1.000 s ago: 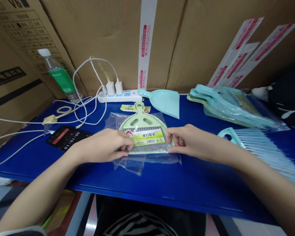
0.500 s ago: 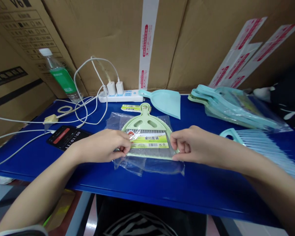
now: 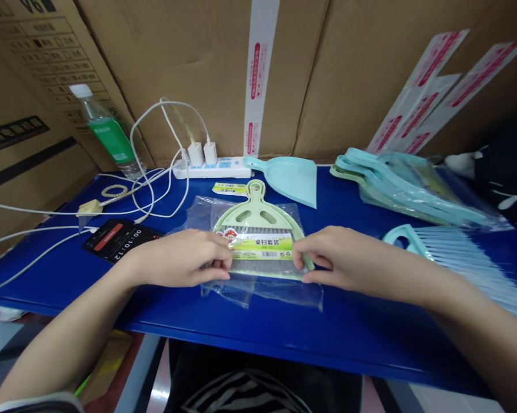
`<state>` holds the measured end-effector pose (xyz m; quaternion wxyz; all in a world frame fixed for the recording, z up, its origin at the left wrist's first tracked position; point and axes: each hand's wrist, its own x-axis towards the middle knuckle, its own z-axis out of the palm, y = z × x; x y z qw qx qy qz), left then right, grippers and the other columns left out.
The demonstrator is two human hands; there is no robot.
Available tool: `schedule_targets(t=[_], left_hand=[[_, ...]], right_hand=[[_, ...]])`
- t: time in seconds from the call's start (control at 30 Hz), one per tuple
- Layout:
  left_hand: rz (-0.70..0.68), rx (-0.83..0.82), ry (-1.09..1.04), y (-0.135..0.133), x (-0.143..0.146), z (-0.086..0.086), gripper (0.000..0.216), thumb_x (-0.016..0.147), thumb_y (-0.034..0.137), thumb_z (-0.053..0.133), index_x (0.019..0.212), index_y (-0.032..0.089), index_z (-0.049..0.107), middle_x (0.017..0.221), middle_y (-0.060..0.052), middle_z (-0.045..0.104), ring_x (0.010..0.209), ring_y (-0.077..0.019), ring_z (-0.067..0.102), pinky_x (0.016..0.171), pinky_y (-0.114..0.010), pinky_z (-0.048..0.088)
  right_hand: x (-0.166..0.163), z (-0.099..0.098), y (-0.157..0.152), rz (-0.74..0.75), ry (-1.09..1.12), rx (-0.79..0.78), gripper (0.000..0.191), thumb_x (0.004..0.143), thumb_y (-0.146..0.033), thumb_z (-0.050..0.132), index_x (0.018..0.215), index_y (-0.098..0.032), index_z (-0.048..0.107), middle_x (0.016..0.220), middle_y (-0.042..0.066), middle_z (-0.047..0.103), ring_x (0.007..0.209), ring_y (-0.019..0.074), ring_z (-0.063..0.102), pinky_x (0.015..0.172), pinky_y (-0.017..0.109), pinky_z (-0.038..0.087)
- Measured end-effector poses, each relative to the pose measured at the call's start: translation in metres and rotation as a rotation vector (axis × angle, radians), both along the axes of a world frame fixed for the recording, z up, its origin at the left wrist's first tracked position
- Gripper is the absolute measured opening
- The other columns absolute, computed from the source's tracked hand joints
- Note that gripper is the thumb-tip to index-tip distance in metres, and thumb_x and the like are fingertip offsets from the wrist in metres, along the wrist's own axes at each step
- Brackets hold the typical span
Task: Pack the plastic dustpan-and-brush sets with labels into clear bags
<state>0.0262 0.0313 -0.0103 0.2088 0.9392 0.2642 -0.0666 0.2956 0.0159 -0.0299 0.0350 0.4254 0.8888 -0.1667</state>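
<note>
A pale green dustpan and brush set [image 3: 237,217] lies in front of me, handle away from me, on a clear plastic bag [image 3: 230,292] that spreads past its edges. A yellow-green label [image 3: 264,245] lies across the grey bristles. My left hand [image 3: 193,258] is closed at the set's left edge, thumb and bent fingers gripping there. At the right edge, my right hand [image 3: 327,257] is closed in the same way, fingers curled over the rim. Whether some of the plastic is pinched too, I cannot tell.
Behind the set lie a light blue dustpan [image 3: 290,175] and a small label card [image 3: 230,189]. At right are bagged dustpans [image 3: 408,183] and a blue brush [image 3: 465,258]. A phone [image 3: 119,238], cables, a power strip [image 3: 217,168] and a bottle [image 3: 109,135] occupy the left and back.
The fingers of both hands have shifted slightly, the right hand's reaching a little further over the set's right side. The set has barely moved.
</note>
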Motion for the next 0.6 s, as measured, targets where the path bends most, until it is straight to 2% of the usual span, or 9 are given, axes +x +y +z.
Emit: schedule_targets(t=[0.1, 0.3, 0.47, 0.6], left_hand=[[-0.030, -0.037, -0.017, -0.002, 0.003, 0.001, 0.021, 0.098, 0.022, 0.047, 0.084, 0.018, 0.063, 0.082, 0.000, 0.067, 0.079, -0.0144, 0.062, 0.073, -0.024, 0.044], [-0.022, -0.002, -0.015, -0.003, 0.006, 0.000, 0.026, 0.098, 0.019, 0.043, 0.081, 0.018, 0.062, 0.082, 0.000, 0.068, 0.075, -0.0137, 0.061, 0.068, -0.024, 0.042], [-0.032, 0.079, -0.020, -0.005, 0.006, -0.004, 0.026, 0.098, 0.019, 0.044, 0.079, 0.019, 0.062, 0.079, 0.001, 0.066, 0.077, -0.0149, 0.062, 0.074, -0.027, 0.044], [-0.037, 0.094, -0.063, -0.006, 0.007, -0.005, 0.024, 0.098, 0.020, 0.042, 0.084, 0.018, 0.061, 0.084, -0.001, 0.064, 0.074, -0.0138, 0.060, 0.068, -0.025, 0.044]], right_hand=[[0.002, -0.002, 0.000, 0.039, 0.069, -0.030, 0.003, 0.081, -0.020, 0.063, 0.081, -0.022, 0.066, 0.066, -0.002, 0.056, 0.061, 0.0135, 0.052, 0.060, 0.026, 0.036], [-0.006, -0.003, -0.003, 0.117, 0.261, -0.030, 0.013, 0.087, -0.019, 0.055, 0.076, -0.020, 0.062, 0.083, 0.004, 0.063, 0.083, 0.0186, 0.058, 0.072, 0.031, 0.043], [-0.017, -0.014, -0.001, 0.186, 0.352, 0.041, 0.018, 0.091, -0.012, 0.050, 0.077, -0.019, 0.059, 0.076, 0.001, 0.060, 0.073, 0.0157, 0.054, 0.068, 0.028, 0.041], [-0.019, -0.020, 0.000, 0.228, 0.398, 0.054, 0.018, 0.090, -0.009, 0.053, 0.097, -0.020, 0.065, 0.084, 0.001, 0.061, 0.072, 0.0138, 0.056, 0.067, 0.027, 0.041]])
